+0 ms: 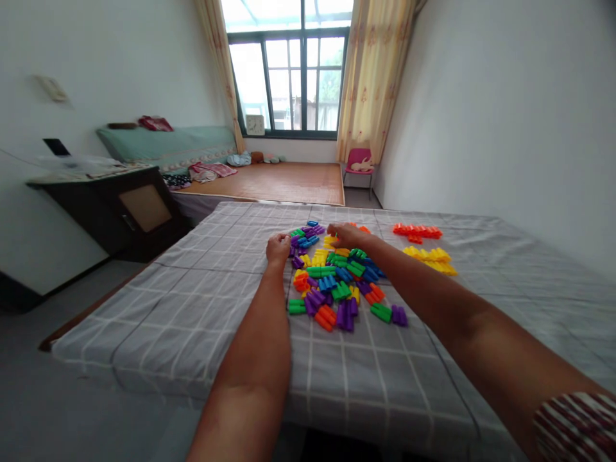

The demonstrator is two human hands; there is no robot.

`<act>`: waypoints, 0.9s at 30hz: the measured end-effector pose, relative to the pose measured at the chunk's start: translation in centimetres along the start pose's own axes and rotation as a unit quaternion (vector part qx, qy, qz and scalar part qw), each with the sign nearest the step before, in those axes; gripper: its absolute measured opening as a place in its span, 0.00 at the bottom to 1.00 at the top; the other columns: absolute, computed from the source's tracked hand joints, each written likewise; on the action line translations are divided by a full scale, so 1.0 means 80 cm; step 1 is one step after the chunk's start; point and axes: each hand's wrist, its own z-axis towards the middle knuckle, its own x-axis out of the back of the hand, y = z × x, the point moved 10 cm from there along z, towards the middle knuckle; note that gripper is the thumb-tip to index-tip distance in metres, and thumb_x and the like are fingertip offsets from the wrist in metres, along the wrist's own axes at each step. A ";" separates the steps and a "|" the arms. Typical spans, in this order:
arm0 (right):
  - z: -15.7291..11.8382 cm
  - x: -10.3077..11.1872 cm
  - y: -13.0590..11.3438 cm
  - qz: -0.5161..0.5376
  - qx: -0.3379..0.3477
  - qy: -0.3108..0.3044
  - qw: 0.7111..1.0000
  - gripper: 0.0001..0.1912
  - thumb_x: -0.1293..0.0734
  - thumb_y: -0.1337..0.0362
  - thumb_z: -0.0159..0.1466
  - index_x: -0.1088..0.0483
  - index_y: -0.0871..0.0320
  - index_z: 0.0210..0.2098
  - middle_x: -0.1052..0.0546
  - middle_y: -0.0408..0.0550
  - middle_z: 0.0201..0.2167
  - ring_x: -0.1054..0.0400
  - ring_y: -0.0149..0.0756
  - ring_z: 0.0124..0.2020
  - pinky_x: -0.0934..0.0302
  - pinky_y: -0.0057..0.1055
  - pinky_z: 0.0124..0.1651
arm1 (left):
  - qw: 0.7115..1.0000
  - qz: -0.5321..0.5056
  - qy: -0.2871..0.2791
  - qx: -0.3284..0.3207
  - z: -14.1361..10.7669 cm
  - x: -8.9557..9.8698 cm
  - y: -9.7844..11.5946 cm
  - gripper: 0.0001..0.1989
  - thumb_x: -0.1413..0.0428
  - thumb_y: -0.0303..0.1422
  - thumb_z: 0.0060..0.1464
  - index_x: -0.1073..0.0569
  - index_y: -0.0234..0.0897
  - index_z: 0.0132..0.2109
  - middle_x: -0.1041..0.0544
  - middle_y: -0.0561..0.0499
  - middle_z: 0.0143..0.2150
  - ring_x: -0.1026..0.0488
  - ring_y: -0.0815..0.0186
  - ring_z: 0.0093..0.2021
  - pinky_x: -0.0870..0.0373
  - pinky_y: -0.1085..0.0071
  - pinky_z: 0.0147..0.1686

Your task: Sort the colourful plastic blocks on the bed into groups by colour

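A mixed pile of plastic building blocks [341,273] in purple, green, blue, yellow and orange lies on the grey checked cloth. At its left edge, beside purple and blue blocks [305,242], is my left hand [278,247], its fingers curled closed; anything inside them is hidden. My right hand [347,235] reaches over the far part of the pile, fingers bent down around a yellow building block [330,240]. To the right, apart from the pile, lie a joined row of orange blocks [418,231] and a joined group of yellow blocks [432,259].
The checked cloth [183,301] covers a wide bed or table. Behind it stands a low bed with a brown mat [289,178]. A dark cabinet [129,202] is at the left, a pink chair [359,159] at the back right, and a white wall along the right.
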 end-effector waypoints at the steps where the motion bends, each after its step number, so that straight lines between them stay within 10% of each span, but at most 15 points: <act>1: -0.009 0.014 0.000 0.013 0.002 0.043 0.999 0.20 0.29 0.65 0.55 0.29 0.60 0.47 0.21 0.49 0.42 0.28 0.36 0.39 0.36 0.28 0.41 | 1.000 0.003 -0.003 0.001 -0.001 0.000 -0.001 0.14 0.48 0.34 0.51 0.19 0.35 0.39 0.19 0.47 0.33 0.24 0.62 0.38 0.33 0.73 0.35; 6: -0.082 0.068 0.048 0.108 -0.062 0.159 0.979 0.14 0.30 0.59 0.57 0.29 0.59 0.41 0.21 0.48 0.36 0.28 0.34 0.35 0.35 0.28 0.38 | 0.999 0.035 -0.022 0.003 0.000 -0.001 -0.005 0.17 0.49 0.36 0.51 0.20 0.35 0.41 0.19 0.47 0.34 0.25 0.61 0.37 0.34 0.72 0.33; 15: -0.288 0.110 0.290 0.111 -0.354 0.227 0.901 0.16 0.30 0.56 0.55 0.27 0.61 0.38 0.21 0.52 0.36 0.27 0.36 0.35 0.35 0.30 0.37 | 0.992 0.114 -0.052 -0.006 0.001 -0.006 0.000 0.16 0.48 0.38 0.52 0.20 0.38 0.42 0.19 0.47 0.35 0.25 0.60 0.37 0.35 0.72 0.32; 27: -0.275 0.078 0.268 -0.061 -0.341 0.095 0.933 0.14 0.32 0.55 0.57 0.22 0.57 0.37 0.19 0.49 0.36 0.26 0.39 0.37 0.37 0.28 0.35 | 0.984 0.153 -0.090 -0.023 0.001 -0.015 0.002 0.17 0.48 0.39 0.53 0.20 0.38 0.44 0.19 0.47 0.39 0.25 0.61 0.40 0.36 0.73 0.33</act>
